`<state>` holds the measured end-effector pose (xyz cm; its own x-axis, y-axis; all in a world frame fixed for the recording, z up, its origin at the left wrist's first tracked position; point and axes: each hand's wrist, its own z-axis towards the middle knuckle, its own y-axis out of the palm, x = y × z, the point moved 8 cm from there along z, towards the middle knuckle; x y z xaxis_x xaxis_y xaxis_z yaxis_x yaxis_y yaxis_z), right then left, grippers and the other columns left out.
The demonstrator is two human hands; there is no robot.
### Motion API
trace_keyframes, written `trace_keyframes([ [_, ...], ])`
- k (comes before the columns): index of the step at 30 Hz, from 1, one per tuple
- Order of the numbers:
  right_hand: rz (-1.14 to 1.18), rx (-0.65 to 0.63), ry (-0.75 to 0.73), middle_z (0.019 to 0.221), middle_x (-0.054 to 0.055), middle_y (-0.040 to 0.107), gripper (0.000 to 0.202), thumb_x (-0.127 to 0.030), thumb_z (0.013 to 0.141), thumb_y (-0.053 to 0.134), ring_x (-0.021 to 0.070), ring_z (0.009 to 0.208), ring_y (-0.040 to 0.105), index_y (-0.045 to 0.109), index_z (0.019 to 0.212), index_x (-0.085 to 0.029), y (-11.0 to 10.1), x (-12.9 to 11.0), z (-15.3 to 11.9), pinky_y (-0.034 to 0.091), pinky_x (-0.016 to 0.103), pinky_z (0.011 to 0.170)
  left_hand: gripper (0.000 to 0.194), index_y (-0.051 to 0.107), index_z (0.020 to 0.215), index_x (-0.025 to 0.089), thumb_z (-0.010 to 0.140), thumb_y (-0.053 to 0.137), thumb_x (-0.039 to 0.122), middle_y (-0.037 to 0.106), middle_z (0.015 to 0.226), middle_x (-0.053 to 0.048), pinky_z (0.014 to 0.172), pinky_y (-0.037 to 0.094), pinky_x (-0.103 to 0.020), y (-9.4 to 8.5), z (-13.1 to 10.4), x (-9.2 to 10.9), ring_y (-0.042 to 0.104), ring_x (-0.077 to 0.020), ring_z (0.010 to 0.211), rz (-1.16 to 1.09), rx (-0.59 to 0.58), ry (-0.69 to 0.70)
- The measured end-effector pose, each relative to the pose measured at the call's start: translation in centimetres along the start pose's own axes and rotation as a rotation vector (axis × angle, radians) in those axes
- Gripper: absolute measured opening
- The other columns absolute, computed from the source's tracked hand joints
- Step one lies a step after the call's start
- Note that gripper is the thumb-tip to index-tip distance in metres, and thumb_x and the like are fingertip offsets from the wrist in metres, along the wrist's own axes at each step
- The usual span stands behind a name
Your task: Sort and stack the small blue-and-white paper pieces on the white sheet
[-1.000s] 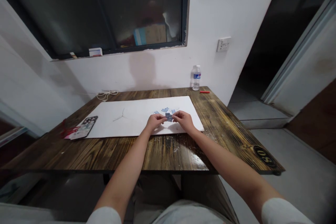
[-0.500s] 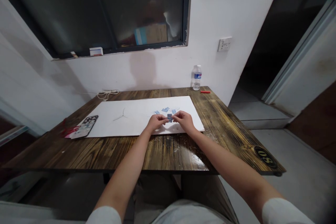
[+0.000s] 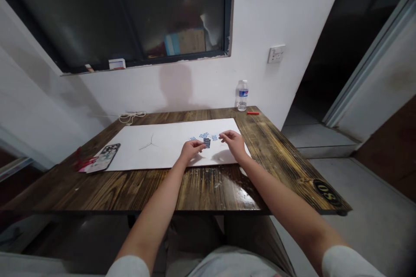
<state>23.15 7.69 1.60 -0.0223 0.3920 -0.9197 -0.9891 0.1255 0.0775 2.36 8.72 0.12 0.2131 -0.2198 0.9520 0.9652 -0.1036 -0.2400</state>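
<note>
The light is dim, with glare on the table (image 3: pixel 107 192).

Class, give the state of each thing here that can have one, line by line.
Left bare hand: fingers closed on small dark pale-barred flat pieces
Right bare hand: raised, apart from them, grip unclear
White rectangular board: flat on brown wooden table
Small blue-and-white flat pieces: lying on the board
Patterned dark-edged rectangular object: lying partly over board
Clear plastic blue-labelled bottle: upright
Thin red stick: lying flat
Off-white cable: loosely coiled

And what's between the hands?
Head view: dark striped pieces the left hand pinches, then a blue-marked piece on the white board, nearer the right hand.
</note>
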Motion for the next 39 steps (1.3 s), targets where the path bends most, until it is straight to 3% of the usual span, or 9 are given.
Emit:
trace_keyframes([
  [5, -0.215, 0.02, -0.016, 0.08, 0.008, 0.072, 0.029, -0.044, 0.076, 0.066, 0.0188, 0.074, 0.065, 0.068, 0.08, -0.016, -2.1, 0.4, 1.4, 0.051, 0.031, 0.071, 0.042, 0.07, 0.068, 0.016, 0.051, 0.081, 0.053, 0.065, 0.062, -0.003, 0.055, 0.041, -0.026, -0.6, 0.1, 0.0, 0.052, -0.0125, 0.053, -0.048, 0.084, -0.012],
  [8, -0.547, -0.104, -0.035, 0.092, 0.008, 0.073, 0.018, -0.03, 0.079, 0.065, 0.0197, 0.082, 0.065, 0.07, 0.09, -0.017, -1.7, 0.6, 1.2, 0.049, 0.032, 0.077, 0.042, 0.07, 0.068, 0.016, 0.051, 0.08, 0.053, 0.065, 0.062, -0.003, 0.055, 0.041, -0.026, -1.0, 0.2, -0.1, 0.052, -0.0125, 0.054, -0.063, 0.12, -0.005],
  [12, -1.018, -0.281, -0.127, 0.105, 0.01, 0.071, 0.027, -0.022, 0.084, 0.062, 0.023, 0.1, 0.061, 0.069, 0.11, -0.02, -0.4, 0.7, 0.0, 0.043, 0.033, 0.086, 0.042, 0.07, 0.07, 0.016, 0.05, 0.081, 0.051, 0.065, 0.062, -0.003, 0.055, 0.041, -0.025, -1.6, 0.2, -0.4, 0.052, -0.0117, 0.054, -0.093, 0.179, -0.031],
  [15, -1.18, -0.37, -0.147, 0.104, 0.01, 0.071, 0.03, -0.02, 0.087, 0.056, 0.0234, 0.101, 0.059, 0.067, 0.115, -0.021, 0.3, 1.0, -0.5, 0.042, 0.032, 0.085, 0.042, 0.07, 0.071, 0.015, 0.049, 0.082, 0.049, 0.063, 0.061, -0.001, 0.054, 0.04, -0.024, -1.9, 0.2, -0.6, 0.051, -0.0105, 0.053, -0.124, 0.207, -0.054],
  [39, -1.384, -0.498, -0.154, 0.102, 0.011, 0.072, 0.035, -0.018, 0.086, 0.05, 0.0256, 0.097, 0.063, 0.066, 0.118, -0.022, 1.5, 1.0, -1.2, 0.04, 0.032, 0.08, 0.042, 0.069, 0.07, 0.015, 0.049, 0.082, 0.049, 0.062, 0.06, -0.001, 0.052, 0.039, -0.024, -1.8, 0.1, -0.5, 0.05, -0.01, 0.052, -0.14, 0.204, -0.055],
])
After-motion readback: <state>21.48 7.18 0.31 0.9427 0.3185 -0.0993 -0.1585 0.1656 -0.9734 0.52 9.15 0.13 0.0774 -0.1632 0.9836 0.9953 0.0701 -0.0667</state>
